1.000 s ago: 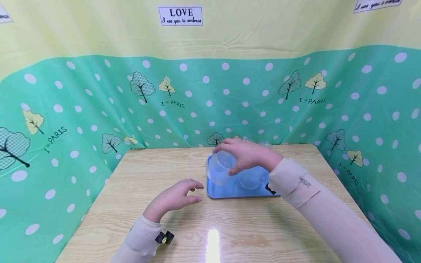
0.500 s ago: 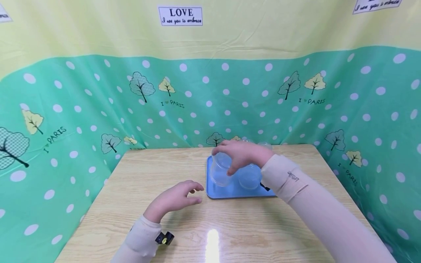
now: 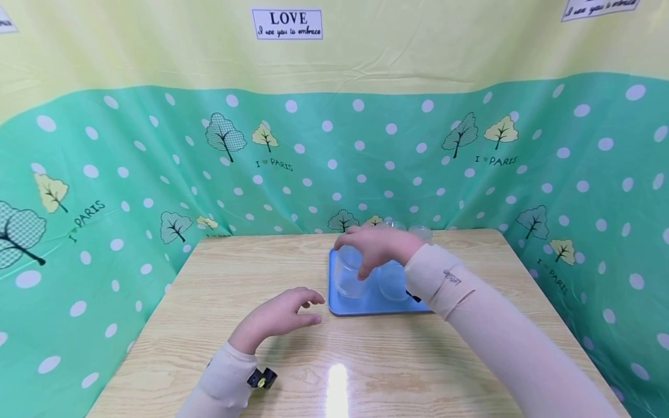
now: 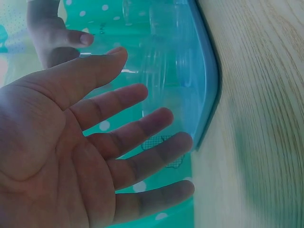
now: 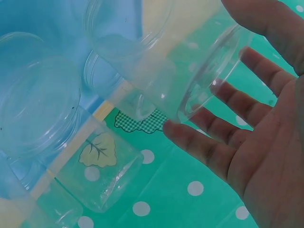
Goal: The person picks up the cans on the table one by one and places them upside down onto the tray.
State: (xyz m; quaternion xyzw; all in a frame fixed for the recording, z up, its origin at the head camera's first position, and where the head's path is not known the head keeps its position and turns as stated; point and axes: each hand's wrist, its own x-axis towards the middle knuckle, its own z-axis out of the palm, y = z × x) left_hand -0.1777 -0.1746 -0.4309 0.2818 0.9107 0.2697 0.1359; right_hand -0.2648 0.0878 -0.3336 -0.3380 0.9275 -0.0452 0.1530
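Observation:
A clear plastic jar [image 3: 349, 278] stands at the left end of a blue tray [image 3: 342, 307]. My right hand [image 3: 377, 247] is over its top, with the thumb on the near side and the fingers beyond. In the right wrist view the spread fingers [image 5: 209, 147] lie right at the rim of the clear jar [image 5: 161, 76], loosely extended. My left hand [image 3: 279, 313] hovers left of the tray's near corner, holding nothing. Its palm and spread fingers show in the left wrist view.
A second clear jar [image 3: 392, 284] stands right of the first, partly behind the right sleeve [image 3: 444, 284]. More clear containers [image 3: 420, 233] stand farther back on the tray, partly hidden by the right hand. A wooden table [image 3: 251, 261] lies beneath, with a patterned green curtain [image 3: 292, 191] around it.
The jar under my right hand, tilted a second ago, has settled upright on the tray. The right hand and sleeve have shifted slightly left. My left hand has stayed put.

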